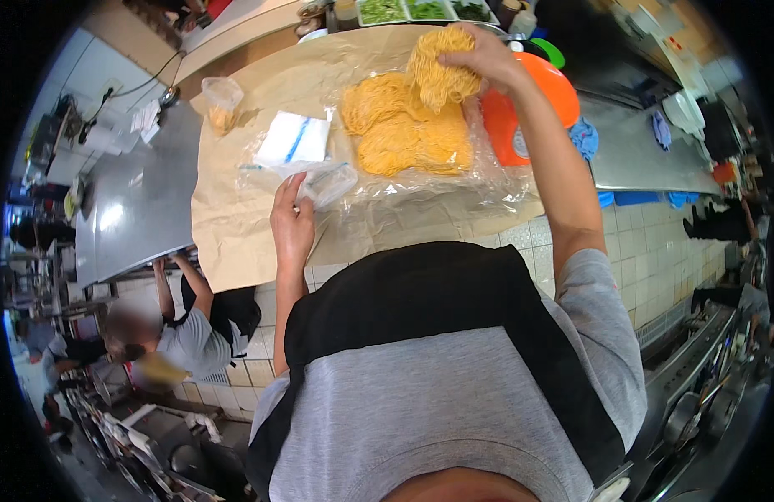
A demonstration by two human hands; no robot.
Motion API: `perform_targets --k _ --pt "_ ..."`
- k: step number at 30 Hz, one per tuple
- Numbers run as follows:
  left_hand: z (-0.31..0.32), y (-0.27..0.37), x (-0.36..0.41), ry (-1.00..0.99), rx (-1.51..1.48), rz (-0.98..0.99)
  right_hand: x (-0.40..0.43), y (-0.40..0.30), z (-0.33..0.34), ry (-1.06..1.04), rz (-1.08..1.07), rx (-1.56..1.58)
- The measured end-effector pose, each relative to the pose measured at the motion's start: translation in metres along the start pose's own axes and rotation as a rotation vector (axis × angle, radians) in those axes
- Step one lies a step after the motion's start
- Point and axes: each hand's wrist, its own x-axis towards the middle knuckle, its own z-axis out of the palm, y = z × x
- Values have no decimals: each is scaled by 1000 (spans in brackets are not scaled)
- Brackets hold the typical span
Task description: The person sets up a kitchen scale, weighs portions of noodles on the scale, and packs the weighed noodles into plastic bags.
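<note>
My right hand (481,55) grips a bundle of yellow noodles (442,68) at the top right of a larger pile of yellow noodles (412,138). That pile lies on clear plastic over brown paper (230,207). Lower left of the pile, my left hand (294,210) holds the edge of a clear plastic bag (327,183), which looks empty. Right behind this bag lies a white stack (294,139) with a blue stripe, apparently more bags. A knotted clear bag (222,106) with something yellow-orange in it stands at the paper's upper left.
An orange plastic item (543,94) and a blue cloth (584,138) lie to the right. Trays of chopped greens (382,11) stand at the back. A co-worker (195,342) is at the left by the steel counter (142,194).
</note>
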Motion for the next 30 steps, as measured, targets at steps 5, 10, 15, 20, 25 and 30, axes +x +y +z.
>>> perform_targets --k 5,10,15,20,25,30 --pt "19 4 0 0 35 67 -29 -65 -87 8 -176 288" --pt "44 22 -10 -13 -5 46 -52 -75 -157 18 -222 369" --pt "65 37 -23 -11 -22 81 -57 -34 -191 -129 -180 329" --pt "84 56 -40 4 -15 11 -35 53 -190 -305 25 119" --pt "93 62 -61 25 9 -27 -21 85 -169 -416 116 99" --pt "98 57 -68 66 61 2 -21 74 -161 -374 70 -183"
